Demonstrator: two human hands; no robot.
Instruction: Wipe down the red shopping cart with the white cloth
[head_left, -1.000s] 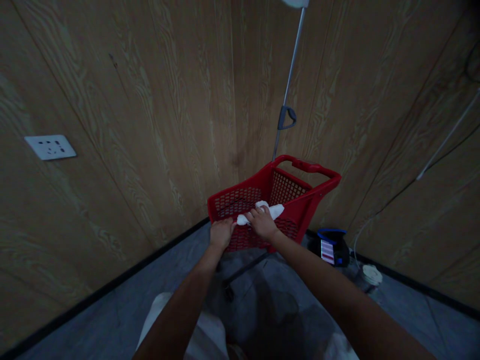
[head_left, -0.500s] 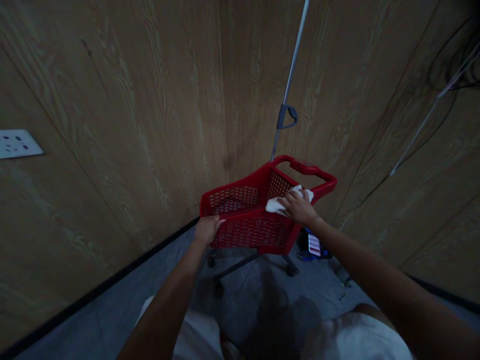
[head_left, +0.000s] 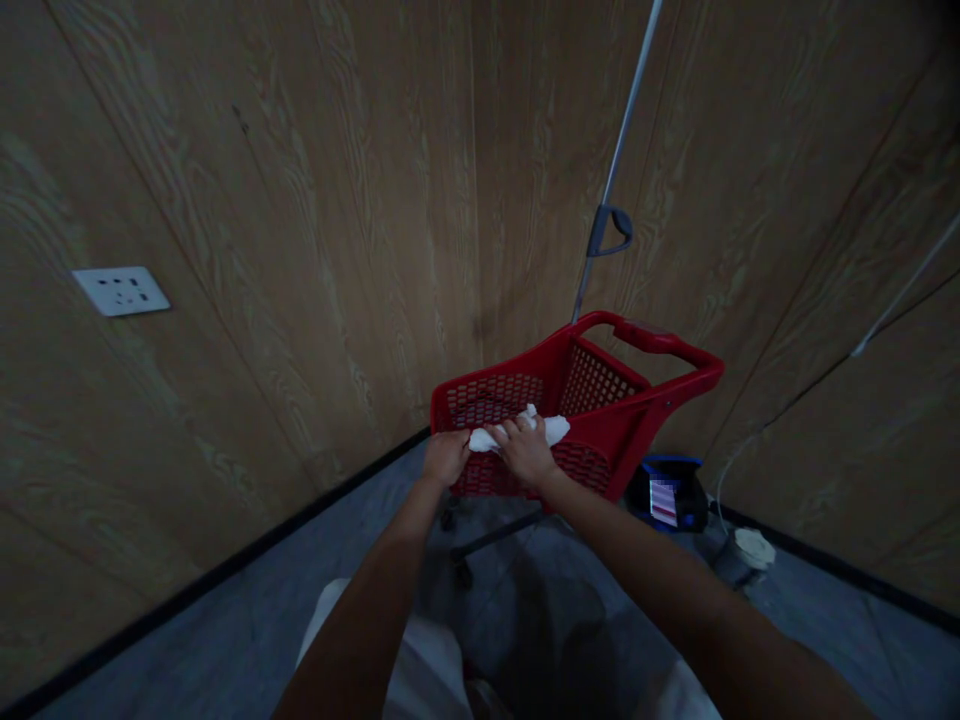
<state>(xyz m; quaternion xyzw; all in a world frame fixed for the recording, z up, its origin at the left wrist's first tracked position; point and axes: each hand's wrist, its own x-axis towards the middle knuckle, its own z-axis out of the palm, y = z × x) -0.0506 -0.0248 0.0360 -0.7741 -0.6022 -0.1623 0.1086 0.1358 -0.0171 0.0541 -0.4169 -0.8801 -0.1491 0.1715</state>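
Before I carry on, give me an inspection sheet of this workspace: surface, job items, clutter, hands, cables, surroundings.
Surface: grey floor, dim, with shadows near the cart.
Job items: red cart with latticed sides; white cloth, perhaps paper, on its near rim.
Clutter: black-and-blue bag-like item with a lit screen; pale-topped container beside it.
Hands: left hand on the near rim; right hand over the cloth.
Cables: dark cable slanting down the right-hand wall.
Surroundings: wood-grain walls meeting in a corner; socket plate at left; pole with a grey handle behind the cart.
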